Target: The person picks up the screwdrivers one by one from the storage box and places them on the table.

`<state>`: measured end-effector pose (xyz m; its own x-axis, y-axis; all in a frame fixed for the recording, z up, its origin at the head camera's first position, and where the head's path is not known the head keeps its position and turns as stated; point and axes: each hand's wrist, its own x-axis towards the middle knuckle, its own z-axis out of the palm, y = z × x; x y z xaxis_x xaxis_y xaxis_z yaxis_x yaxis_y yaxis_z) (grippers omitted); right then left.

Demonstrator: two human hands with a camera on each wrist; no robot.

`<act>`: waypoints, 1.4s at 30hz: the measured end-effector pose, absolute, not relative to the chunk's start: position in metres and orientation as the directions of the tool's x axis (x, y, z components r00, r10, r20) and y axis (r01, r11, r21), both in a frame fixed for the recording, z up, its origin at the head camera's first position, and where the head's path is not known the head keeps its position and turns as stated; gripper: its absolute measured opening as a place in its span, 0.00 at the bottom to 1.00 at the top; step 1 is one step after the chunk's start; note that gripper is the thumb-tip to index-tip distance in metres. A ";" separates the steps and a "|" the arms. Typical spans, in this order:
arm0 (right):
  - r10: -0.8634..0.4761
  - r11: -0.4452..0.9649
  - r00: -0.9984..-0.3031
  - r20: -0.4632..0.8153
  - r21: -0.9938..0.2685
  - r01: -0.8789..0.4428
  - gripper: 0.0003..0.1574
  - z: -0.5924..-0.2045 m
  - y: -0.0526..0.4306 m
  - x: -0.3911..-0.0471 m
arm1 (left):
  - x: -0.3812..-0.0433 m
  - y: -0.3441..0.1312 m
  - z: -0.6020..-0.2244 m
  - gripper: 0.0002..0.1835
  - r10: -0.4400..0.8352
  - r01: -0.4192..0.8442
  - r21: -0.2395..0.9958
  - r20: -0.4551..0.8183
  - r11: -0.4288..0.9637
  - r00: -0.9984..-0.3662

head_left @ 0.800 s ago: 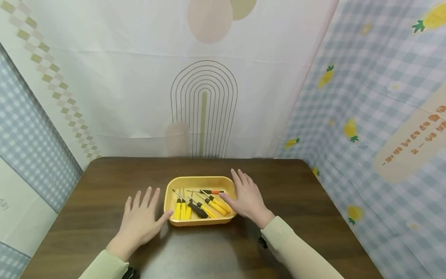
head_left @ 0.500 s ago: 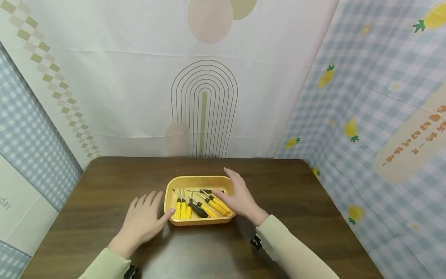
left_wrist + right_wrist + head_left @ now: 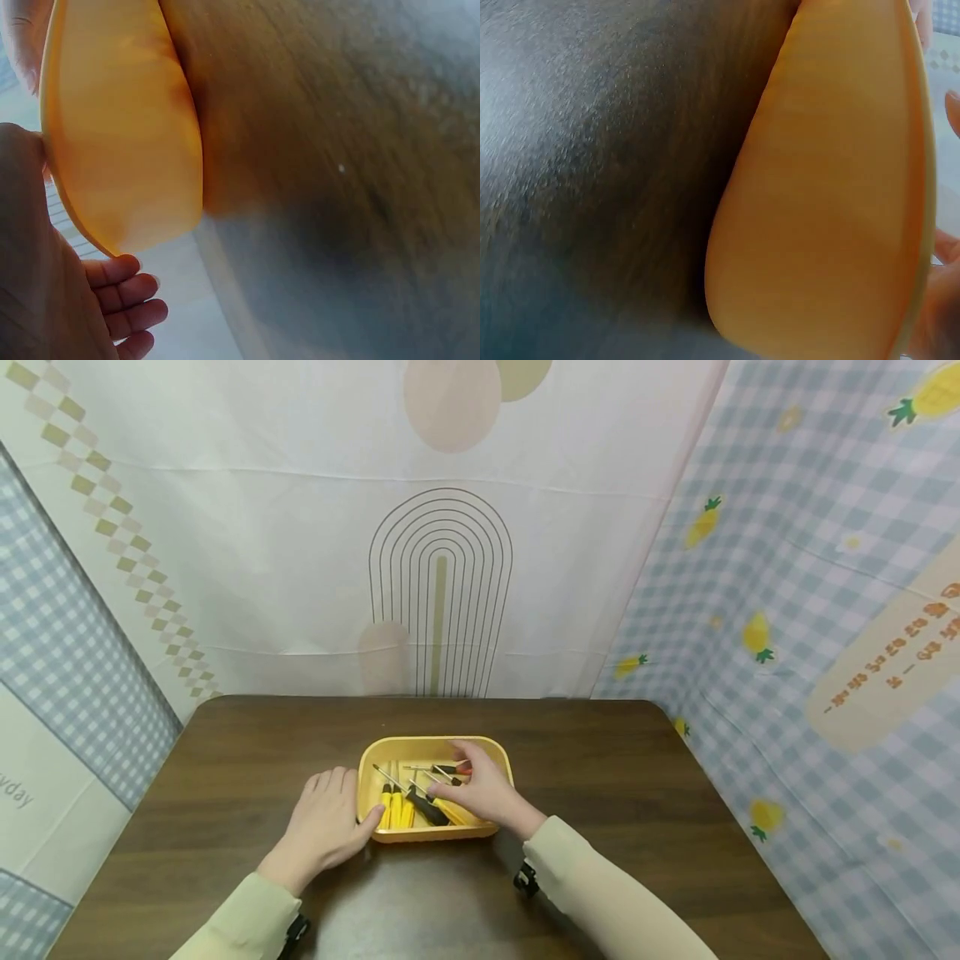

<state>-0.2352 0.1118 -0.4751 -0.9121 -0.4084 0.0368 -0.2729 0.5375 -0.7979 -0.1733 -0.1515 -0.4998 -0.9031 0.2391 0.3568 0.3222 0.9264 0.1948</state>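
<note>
A yellow plastic tray [image 3: 435, 836] sits on the table and holds several screwdrivers. Yellow-handled screwdrivers [image 3: 396, 810] lie at its left, a black-handled screwdriver [image 3: 429, 811] slants across the middle, and a red-and-black screwdriver [image 3: 446, 769] lies near the back. My left hand [image 3: 322, 822] grips the tray's left end, thumb over the rim and fingers outside; the left wrist view shows the fingertips [image 3: 139, 289] curled beside the tray wall [image 3: 127, 135]. Over the tray's right half hovers my right hand [image 3: 486, 787], thumb and fingers apart, partly hiding the screwdrivers there. The right wrist view mostly shows the tray's outer wall [image 3: 832, 187].
The dark wooden table [image 3: 615, 760] extends around the tray on all sides. A white patterned cloth [image 3: 300, 568] hangs behind its far edge, and a blue checked cloth [image 3: 810, 610] with pineapples hangs on the right.
My right hand has moved left and inward, from beside the tray's right rim to above the screwdrivers. My left hand has moved slightly right and closed onto the tray's left end.
</note>
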 end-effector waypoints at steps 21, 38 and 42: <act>-0.505 0.603 -0.851 -0.146 -0.765 -0.226 0.36 -0.482 0.090 -0.239 | -0.178 -0.147 -0.506 0.18 0.230 0.317 0.250 0.322 0.915 -0.918; -0.491 0.673 -0.851 -0.185 -0.702 -0.235 0.21 -0.494 0.079 -0.242 | -0.175 -0.145 -0.506 0.15 0.188 0.266 0.256 0.291 0.929 -0.938; -0.495 0.676 -0.851 -0.175 -0.692 -0.251 0.18 -0.494 0.077 -0.241 | -0.176 -0.144 -0.506 0.16 0.183 0.254 0.250 0.275 0.934 -0.944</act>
